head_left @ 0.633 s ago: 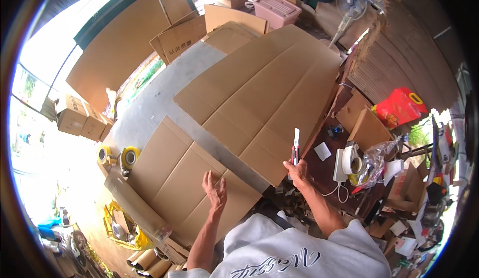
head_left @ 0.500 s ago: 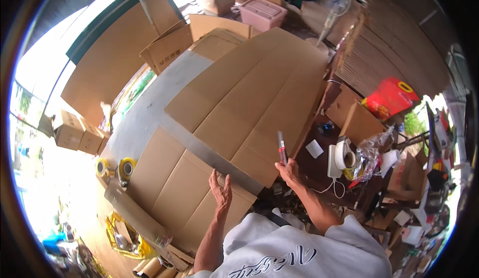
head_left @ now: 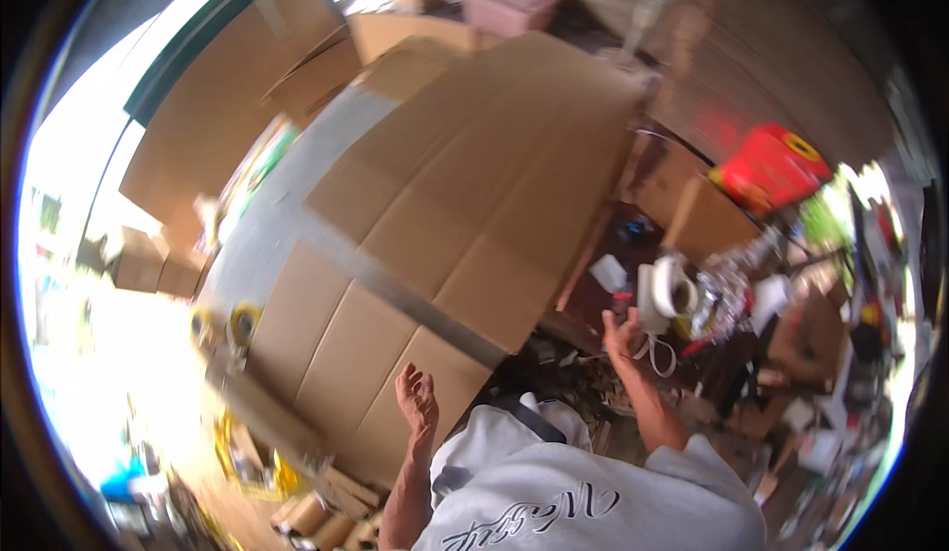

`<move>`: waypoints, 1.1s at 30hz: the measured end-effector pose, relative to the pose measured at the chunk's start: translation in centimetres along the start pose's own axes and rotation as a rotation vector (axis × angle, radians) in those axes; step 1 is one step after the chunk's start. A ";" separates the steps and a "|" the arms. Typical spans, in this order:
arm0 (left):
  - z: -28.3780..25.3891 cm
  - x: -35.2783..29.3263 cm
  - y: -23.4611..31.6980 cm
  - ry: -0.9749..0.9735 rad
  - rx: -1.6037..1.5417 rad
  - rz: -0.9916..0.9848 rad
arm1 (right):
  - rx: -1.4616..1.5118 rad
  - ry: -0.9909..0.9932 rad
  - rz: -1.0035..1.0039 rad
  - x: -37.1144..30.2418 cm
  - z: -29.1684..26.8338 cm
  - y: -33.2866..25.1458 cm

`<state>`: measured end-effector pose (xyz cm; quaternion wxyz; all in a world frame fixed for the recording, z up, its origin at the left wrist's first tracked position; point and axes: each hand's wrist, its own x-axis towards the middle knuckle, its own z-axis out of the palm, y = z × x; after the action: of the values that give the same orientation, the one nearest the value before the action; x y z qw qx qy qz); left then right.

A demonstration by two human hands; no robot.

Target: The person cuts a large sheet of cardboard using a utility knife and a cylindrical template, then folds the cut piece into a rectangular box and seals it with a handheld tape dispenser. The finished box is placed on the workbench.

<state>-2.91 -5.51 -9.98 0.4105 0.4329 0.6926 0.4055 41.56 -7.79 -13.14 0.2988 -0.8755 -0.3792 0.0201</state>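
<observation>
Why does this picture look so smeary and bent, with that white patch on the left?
Head view: motion blur softens the red container and pink bin, likely from head movement; head view: the large cardboard sheet's long edges bow, as fisheye lenses make them; head view: glare bleaches the left side nearly white, hiding detail there.

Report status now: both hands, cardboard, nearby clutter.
Left hand empty, over smaller cardboard sheet. Right hand at blurred red object, grip unclear. White tape roll close by.
</observation>
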 end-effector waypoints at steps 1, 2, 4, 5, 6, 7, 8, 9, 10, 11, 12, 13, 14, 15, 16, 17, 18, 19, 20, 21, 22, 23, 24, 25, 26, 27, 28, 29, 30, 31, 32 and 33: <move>-0.7 -0.2 0.1 0.001 0.061 0.019 | 0.077 0.023 0.104 0.4 1.0 3.5; -1.6 -0.4 0.1 0.000 0.124 0.030 | 0.147 0.039 0.211 1.2 2.3 6.6; -6.8 -2.1 -0.5 0.210 0.323 0.074 | 0.021 -0.218 0.226 2.8 1.6 3.6; -9.2 -2.5 -0.6 0.302 0.449 0.138 | -0.088 -0.167 0.137 3.4 2.0 4.9; -11.8 -2.5 -0.7 0.380 0.579 0.206 | -0.191 -0.103 0.051 3.1 2.5 6.5; -15.0 -3.3 -0.9 0.484 0.662 0.183 | -0.220 -0.112 -0.010 2.5 2.5 5.4; -18.1 -3.7 -1.1 0.578 0.735 0.166 | -0.252 -0.104 -0.068 2.6 1.4 4.2; -20.6 -3.5 -0.2 0.639 0.896 0.022 | -0.245 -0.052 -0.139 2.1 0.1 2.8; -23.6 -3.9 -1.6 0.736 0.915 -0.125 | -0.239 -0.009 -0.229 1.3 -1.1 0.7; -26.0 -3.8 -2.1 0.755 0.832 -0.235 | -0.112 -0.116 -0.208 0.3 -2.3 -1.7; -28.4 -3.5 -2.8 0.762 0.745 -0.336 | 0.005 -0.222 -0.176 -1.1 -3.0 -3.6; -31.0 -3.1 -4.8 0.750 0.767 -0.393 | 0.081 -0.386 -0.302 -2.3 -2.9 -5.0; -32.0 -1.7 -5.1 0.725 0.712 -0.433 | 0.183 -0.415 -0.330 -4.4 -1.7 -5.6; -33.1 0.0 -5.4 0.700 0.660 -0.471 | 0.220 -0.573 -0.322 -6.6 -0.7 -6.2; -33.5 2.0 -5.5 0.645 0.591 -0.480 | 0.414 -0.842 -0.003 -8.7 1.3 -4.6; -34.5 2.8 -5.8 0.614 0.529 -0.508 | 0.394 -1.035 0.248 -10.6 1.8 -7.0; -35.0 4.0 -5.0 0.560 0.451 -0.501 | 0.456 -1.106 0.478 -12.4 2.8 -8.1; -35.4 4.3 -5.4 0.537 0.409 -0.515 | 0.559 -1.201 0.654 -13.8 3.5 -9.3; -35.7 4.8 -5.8 0.510 0.367 -0.527 | 0.666 -1.258 0.768 -15.1 4.1 -10.4; -36.0 5.3 -6.4 0.507 0.361 -0.545 | 0.714 -1.259 0.821 -16.5 4.8 -11.2; -36.4 5.5 -6.9 0.508 0.362 -0.564 | 0.740 -1.310 0.857 -17.5 5.6 -12.1; -36.0 5.7 -7.1 0.617 0.454 -0.489 | 0.765 -1.307 0.892 -18.7 6.4 -13.0; -36.3 5.1 -7.1 0.593 0.398 -0.451 | 0.789 -1.303 0.928 -19.9 7.0 -13.8; -36.6 4.4 -4.3 0.559 0.343 -0.405 | 0.778 -1.290 0.964 -21.0 7.6 -13.8; -36.8 4.2 -2.8 0.531 0.283 -0.354 | 0.773 -1.280 0.989 -21.7 8.5 -14.0; -37.5 3.5 -3.6 0.480 0.286 -0.195 | 0.768 -1.274 1.012 -22.2 9.2 -14.4; -37.1 3.5 -2.7 0.433 0.320 -0.071 | 0.756 -1.242 1.003 -22.9 9.5 -14.6; -36.5 3.0 -0.8 0.384 0.353 0.048 | 0.739 -1.209 0.998 -23.5 9.5 -14.8; -36.3 2.7 0.0 0.345 0.377 0.171 | 0.722 -1.182 0.980 -23.9 9.6 -14.9; -36.2 3.0 -0.8 0.297 0.495 0.197 | 0.687 -1.174 0.922 -24.0 9.9 -14.5; -35.9 3.6 -0.3 0.246 0.615 0.232 | 0.673 -1.140 0.894 -24.2 10.2 -14.2; -35.3 4.5 0.5 0.138 0.731 0.197 | 0.660 -1.105 0.865 -24.4 10.5 -13.9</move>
<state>-36.57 -8.49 1.31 0.1405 0.5867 0.7726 0.1977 12.41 -11.54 -18.91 0.2773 -0.6743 -0.0719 0.6807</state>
